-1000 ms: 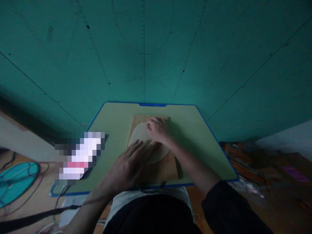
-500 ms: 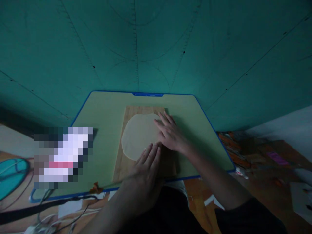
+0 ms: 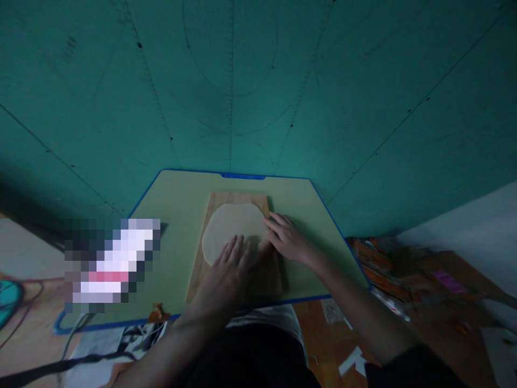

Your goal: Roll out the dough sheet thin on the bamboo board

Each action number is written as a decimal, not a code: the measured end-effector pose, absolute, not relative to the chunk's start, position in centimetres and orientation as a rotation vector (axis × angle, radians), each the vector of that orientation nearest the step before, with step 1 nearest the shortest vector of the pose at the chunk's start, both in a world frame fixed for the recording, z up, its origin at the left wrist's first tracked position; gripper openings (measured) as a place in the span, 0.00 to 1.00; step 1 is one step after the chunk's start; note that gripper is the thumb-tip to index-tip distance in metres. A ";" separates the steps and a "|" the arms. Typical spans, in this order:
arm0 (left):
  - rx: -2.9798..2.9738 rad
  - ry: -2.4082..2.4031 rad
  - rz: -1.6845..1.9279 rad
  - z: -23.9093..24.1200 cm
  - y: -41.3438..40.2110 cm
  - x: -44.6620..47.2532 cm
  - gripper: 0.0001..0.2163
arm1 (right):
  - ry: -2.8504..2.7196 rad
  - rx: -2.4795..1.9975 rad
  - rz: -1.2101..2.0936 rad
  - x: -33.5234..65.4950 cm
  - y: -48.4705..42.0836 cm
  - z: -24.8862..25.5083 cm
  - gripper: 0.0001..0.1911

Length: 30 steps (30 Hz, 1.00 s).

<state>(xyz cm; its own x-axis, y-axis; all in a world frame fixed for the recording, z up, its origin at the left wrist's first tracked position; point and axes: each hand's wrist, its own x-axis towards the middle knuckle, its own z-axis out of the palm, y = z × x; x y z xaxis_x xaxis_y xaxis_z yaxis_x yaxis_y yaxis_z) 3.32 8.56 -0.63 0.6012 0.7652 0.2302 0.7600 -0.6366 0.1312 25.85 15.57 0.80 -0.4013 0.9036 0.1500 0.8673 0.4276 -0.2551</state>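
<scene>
A pale round sheet of flattened dough (image 3: pixel 234 227) lies on a wooden board (image 3: pixel 270 277). The board rests on a light green mat with a blue border (image 3: pixel 177 215). My left hand (image 3: pixel 228 272) lies flat on the near edge of the dough, fingers stretched out and slightly spread. My right hand (image 3: pixel 288 241) rests palm down at the dough's right edge, fingers extended toward it. Neither hand holds anything.
A teal cutting mat with printed curves and rulers (image 3: pixel 250 86) covers the surface behind. A blurred-out object (image 3: pixel 111 264) sits on the left of the green mat. Cables (image 3: pixel 72 361), paper scraps and orange clutter (image 3: pixel 375 264) lie around the near edges.
My right hand slid from the dough's far side to its right edge and opened out flat. My left hand stayed on the near edge. The dough now shows more fully.
</scene>
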 end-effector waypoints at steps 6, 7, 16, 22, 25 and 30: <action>2.819 1.370 0.339 1.1 13.0 0.9 0.13 | -2.369 -1.753 0.100 25.3 18.8 1.8 0.25; 2.823 1.366 0.345 1.5 13.7 1.0 0.13 | -2.364 -1.773 0.095 25.5 19.2 1.8 0.26; 2.631 1.676 0.544 2.4 19.8 4.0 0.23 | -2.435 -1.683 0.114 27.4 18.6 0.9 0.24; 2.751 1.674 0.491 1.3 18.1 3.8 0.23 | -2.394 -1.597 0.208 27.2 15.1 0.6 0.26; 2.802 1.604 0.426 1.7 16.4 3.1 0.23 | -2.335 -1.540 0.236 26.9 13.2 0.7 0.26; 2.806 1.463 0.481 1.6 13.3 1.4 0.23 | -2.318 -1.542 0.216 25.8 8.8 0.9 0.29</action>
